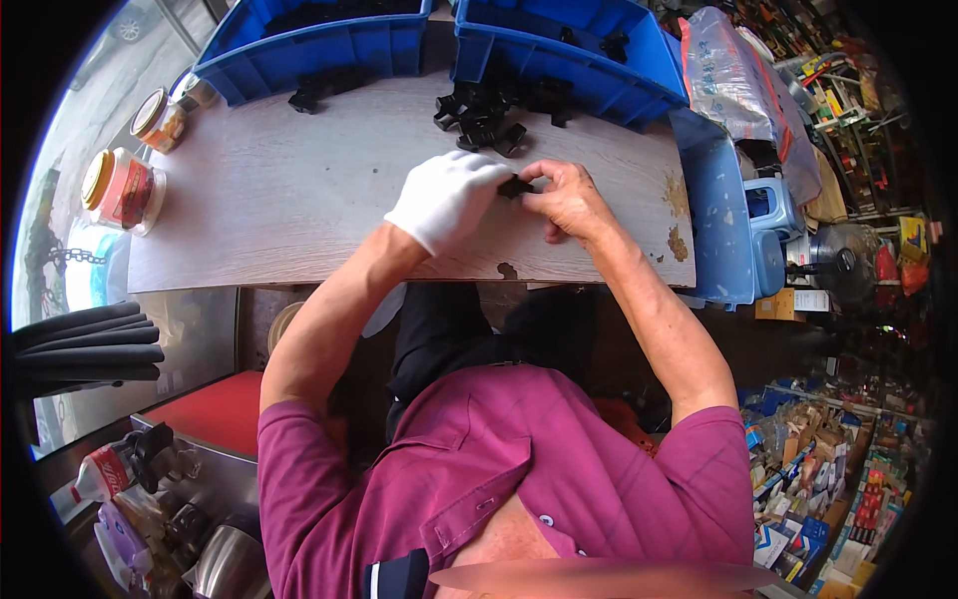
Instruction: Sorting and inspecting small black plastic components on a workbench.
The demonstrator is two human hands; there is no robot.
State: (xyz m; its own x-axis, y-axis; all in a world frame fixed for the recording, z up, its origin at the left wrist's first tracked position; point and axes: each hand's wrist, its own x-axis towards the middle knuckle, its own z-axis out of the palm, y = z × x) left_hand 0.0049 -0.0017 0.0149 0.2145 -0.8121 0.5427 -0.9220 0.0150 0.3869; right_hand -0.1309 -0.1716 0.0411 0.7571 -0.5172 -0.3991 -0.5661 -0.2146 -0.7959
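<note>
We see a worn wooden table [299, 200] in a cluttered workshop, with two blue bins [329, 45] at its far edge and two jars [125, 190] at its left edge. Near the table's middle our gloved left hand [447, 198] and bare right hand [567, 200] meet, fingers pinched together on a small black part [515, 186]. More black parts [484, 125] lie just beyond. The hands hide most of the held part.

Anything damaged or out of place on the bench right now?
Yes. The table's surface is chipped along the front right edge, with brown patches exposed. Loose black plastic parts lie spilled outside the blue bins. Only the left hand is gloved; the right hand is bare.
</note>
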